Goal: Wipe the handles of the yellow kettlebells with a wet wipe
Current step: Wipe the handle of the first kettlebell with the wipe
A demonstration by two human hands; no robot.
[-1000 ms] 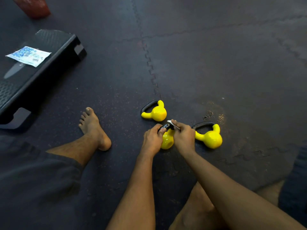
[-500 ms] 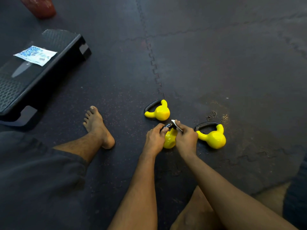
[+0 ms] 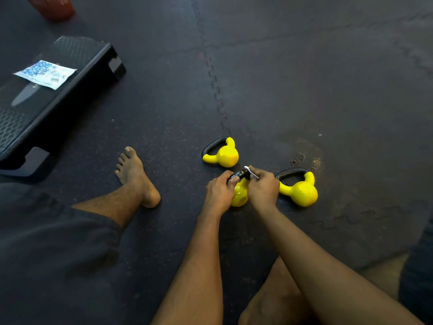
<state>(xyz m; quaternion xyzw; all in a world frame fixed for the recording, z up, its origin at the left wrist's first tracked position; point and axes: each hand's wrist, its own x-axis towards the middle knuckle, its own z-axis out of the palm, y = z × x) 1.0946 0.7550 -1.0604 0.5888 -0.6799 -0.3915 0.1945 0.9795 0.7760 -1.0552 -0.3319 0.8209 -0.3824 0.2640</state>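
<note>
Three small yellow kettlebells with black handles lie on the dark rubber floor. The middle kettlebell (image 3: 239,195) sits between my hands. My left hand (image 3: 219,193) grips the left end of its black handle (image 3: 239,173). My right hand (image 3: 263,187) pinches a white wet wipe (image 3: 251,171) against the right end of that handle. A second kettlebell (image 3: 225,155) lies on its side just beyond my hands. The third kettlebell (image 3: 301,190) lies to the right, close to my right hand.
A black step platform (image 3: 54,90) stands at the left with a wet wipe packet (image 3: 45,73) on top. My bare left foot (image 3: 136,177) rests on the floor left of the kettlebells. A red object (image 3: 51,5) sits at the top left. Interlocking mat seams cross the floor.
My hands have stayed on the middle kettlebell's handle, with the wipe shifting slightly along it. The view has drifted a little.
</note>
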